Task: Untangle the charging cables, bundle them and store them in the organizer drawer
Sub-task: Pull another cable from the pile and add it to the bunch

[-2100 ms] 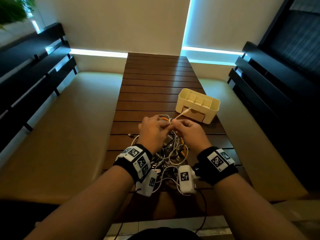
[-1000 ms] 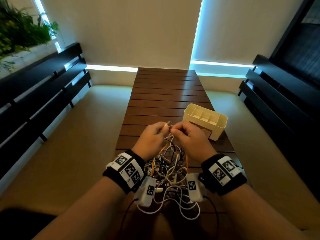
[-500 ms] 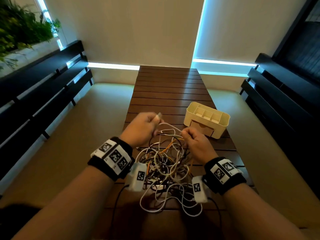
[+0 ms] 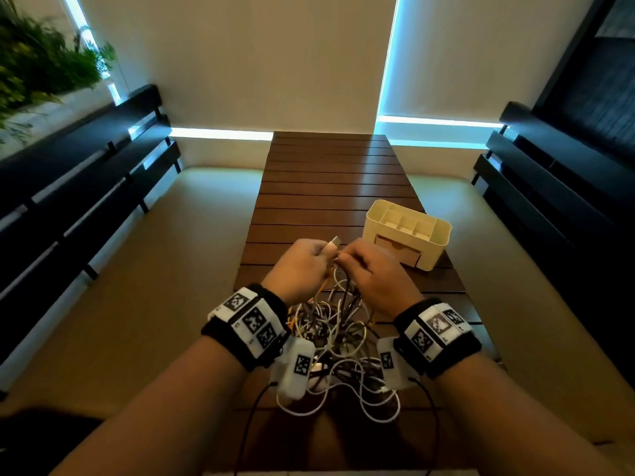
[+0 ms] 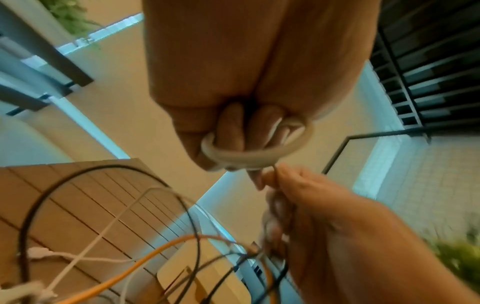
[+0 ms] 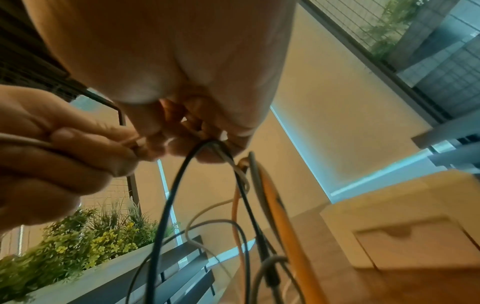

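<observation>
A tangle of white, black and orange charging cables (image 4: 338, 341) hangs between my wrists over the near end of the slatted wooden table (image 4: 330, 187). My left hand (image 4: 302, 266) grips a white cable (image 5: 255, 155), looped around its curled fingers, with the plug end (image 4: 334, 242) sticking up above the fist. Right beside it, my right hand (image 4: 369, 269) pinches several strands of the tangle (image 6: 215, 148) at their top. The two hands nearly touch. The cream organizer (image 4: 407, 233) stands on the table just beyond my right hand, and its drawer (image 4: 398, 252) is closed.
Dark slatted benches with beige cushions (image 4: 113, 269) run along both sides of the table. A planter with green plants (image 4: 41, 63) sits at the upper left. Black leads (image 4: 247, 427) hang from the wrist cameras over the table's near edge.
My hands have come back together after being spread apart half a second ago. The left hand moved right with the white plug, and the tangle is drawn up tighter between them.
</observation>
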### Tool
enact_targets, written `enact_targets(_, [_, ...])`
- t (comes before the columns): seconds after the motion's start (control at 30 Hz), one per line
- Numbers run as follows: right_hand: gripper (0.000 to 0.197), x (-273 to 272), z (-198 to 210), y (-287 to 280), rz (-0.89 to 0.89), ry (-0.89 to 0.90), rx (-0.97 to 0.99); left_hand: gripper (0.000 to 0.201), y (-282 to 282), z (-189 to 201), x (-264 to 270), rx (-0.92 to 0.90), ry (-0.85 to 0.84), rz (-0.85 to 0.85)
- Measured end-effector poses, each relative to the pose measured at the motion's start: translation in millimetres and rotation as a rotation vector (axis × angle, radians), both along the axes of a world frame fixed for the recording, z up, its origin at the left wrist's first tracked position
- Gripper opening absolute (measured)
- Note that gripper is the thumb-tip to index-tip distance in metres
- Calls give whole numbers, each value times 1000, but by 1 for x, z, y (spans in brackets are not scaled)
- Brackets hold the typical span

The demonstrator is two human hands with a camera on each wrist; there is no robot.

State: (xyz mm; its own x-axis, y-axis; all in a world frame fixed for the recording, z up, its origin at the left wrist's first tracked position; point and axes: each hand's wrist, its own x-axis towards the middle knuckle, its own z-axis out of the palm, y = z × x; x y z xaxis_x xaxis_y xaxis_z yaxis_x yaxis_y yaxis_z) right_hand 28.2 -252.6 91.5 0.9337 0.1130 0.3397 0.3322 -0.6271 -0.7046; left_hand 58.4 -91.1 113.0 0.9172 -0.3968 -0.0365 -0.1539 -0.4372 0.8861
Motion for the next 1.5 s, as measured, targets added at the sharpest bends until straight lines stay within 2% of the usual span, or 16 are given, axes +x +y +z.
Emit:
enact_targets(0.07, [12, -10, -10, 0, 48, 111, 175, 41, 3, 11, 1, -92, 21, 16])
enact_targets(0.13, [16, -19, -23, 3, 69, 197, 210, 37, 3, 22, -2, -208, 25, 13])
enact_targets(0.27, [27, -10, -45, -13, -22, 280, 10, 32, 2, 33, -17, -553, 90, -77])
enact_targets(0.33, [31, -4, -51, -35, -75, 380, -116, 32, 10, 44, -17, -767, 131, -4])
enact_targets(0.4, [31, -4, -59, -53, -116, 463, -171, 31, 20, 53, -13, -813, 82, 73])
enact_targets(0.47, [27, -4, -58, -61, -150, 471, -174, 30, 27, 49, -8, -633, -32, 98])
enact_targets(0.57, [17, -5, -38, -57, -185, 353, -45, 31, 33, 16, 3, -103, -121, 199])
enact_targets(0.67, [9, -10, -12, -48, -98, 265, 169, 32, 45, -13, 11, 372, -111, 327])
enact_targets(0.73, [9, -13, -1, -44, -33, 251, 203, 34, 51, -13, 8, 533, -169, 434])
enact_targets(0.87, [20, -7, -2, -42, -48, 206, 28, 32, 46, 19, -6, 550, -451, 515])
enact_targets(1.0, [29, -2, -3, -35, -95, 192, -177, 24, 22, 42, -20, 512, -721, 393])
enact_targets(1.07, [30, -4, 3, -31, -92, 169, -322, 28, 10, 48, -27, 467, -841, 319])
enact_targets(1.17, [33, -5, 10, -29, -57, 169, -682, 39, -1, 60, -37, 345, -958, 264])
enact_targets(1.23, [35, -4, 10, -30, -63, 210, -777, 41, -8, 63, -41, 285, -1018, 228])
enact_targets(1.33, [34, -2, 6, -30, -61, 253, -669, 34, -20, 54, -41, 276, -1002, 107])
enact_targets(1.5, [22, -4, 15, -32, 0, 194, -211, 30, -27, 19, -35, 306, -623, -21])
